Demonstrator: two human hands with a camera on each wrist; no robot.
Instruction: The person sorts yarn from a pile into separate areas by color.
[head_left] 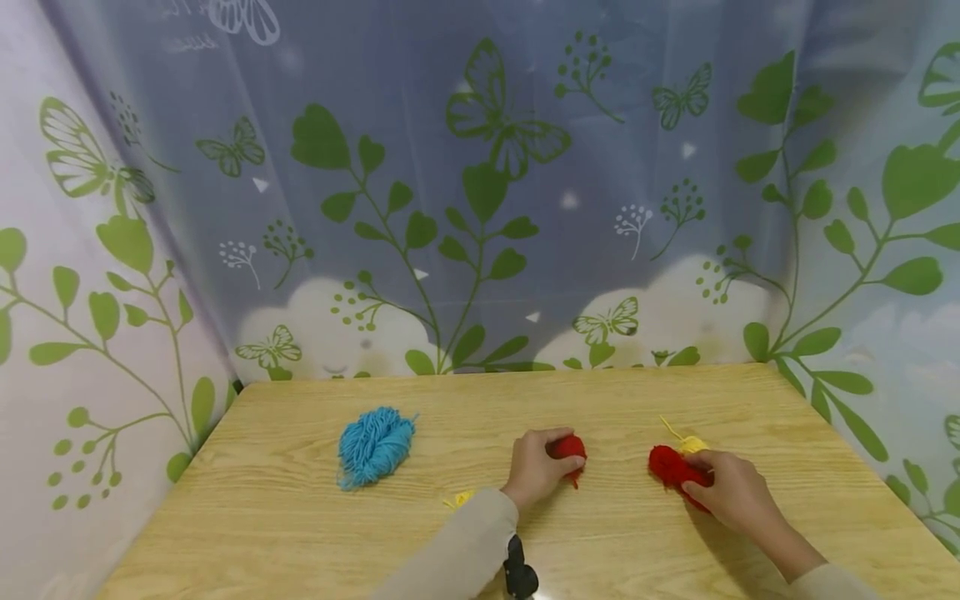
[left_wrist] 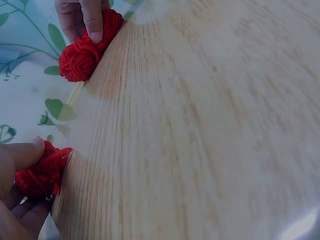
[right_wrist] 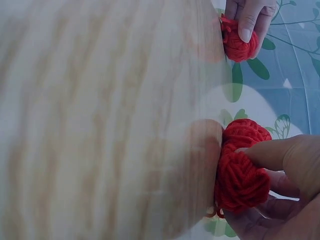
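My left hand (head_left: 534, 468) grips a small ball of red yarn (head_left: 572, 450) between thumb and fingers, low over the wooden table. In the left wrist view that red ball (left_wrist: 42, 172) shows a loose end at its side. To the right, my right hand (head_left: 735, 492) pinches a longer bundle of red yarn (head_left: 670, 467), its thumb pressed into the middle. The right wrist view shows this bundle (right_wrist: 242, 167) as two lobes, down against the tabletop. Just behind it sits some yellow yarn (head_left: 692, 445), partly hidden by the right hand.
A skein of blue yarn (head_left: 375, 446) lies on the left part of the wooden table (head_left: 300, 533). A bit of yellow yarn (head_left: 461, 498) peeks out beside the left sleeve. Behind the table hangs a printed curtain (head_left: 420, 192) with leaves and butterflies.
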